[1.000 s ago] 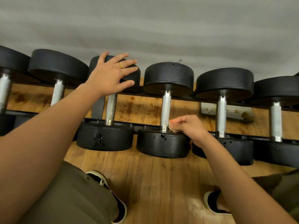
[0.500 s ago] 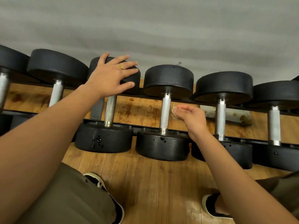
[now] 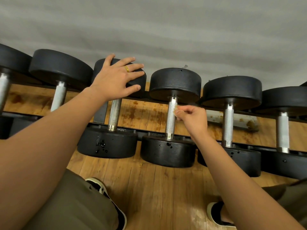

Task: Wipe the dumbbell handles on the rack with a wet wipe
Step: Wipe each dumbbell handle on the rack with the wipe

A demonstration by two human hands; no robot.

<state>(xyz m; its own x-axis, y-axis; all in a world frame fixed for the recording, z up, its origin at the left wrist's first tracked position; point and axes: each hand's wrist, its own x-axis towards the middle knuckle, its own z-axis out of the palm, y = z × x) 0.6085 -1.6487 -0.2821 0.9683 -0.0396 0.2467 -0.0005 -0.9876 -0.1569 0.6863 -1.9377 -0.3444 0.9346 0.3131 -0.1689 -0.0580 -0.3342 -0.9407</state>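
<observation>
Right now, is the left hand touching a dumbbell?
Touching. The head view shows the left hand with straight fingers spread flat on the far head of a dumbbell.

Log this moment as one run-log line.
phase: wiping | right hand: pinches wipe on dumbbell handle, upper end | left hand: flat on next dumbbell's head

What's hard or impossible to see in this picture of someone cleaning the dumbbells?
Head view:
- Wipe: only a scrap shows; the right hand pinching it covers the rest.
- Third dumbbell's far end: partly covered by the left hand resting on it.
- Leftmost dumbbell: cut off by the picture's left edge.
- Weight markings: none readable on any end.
</observation>
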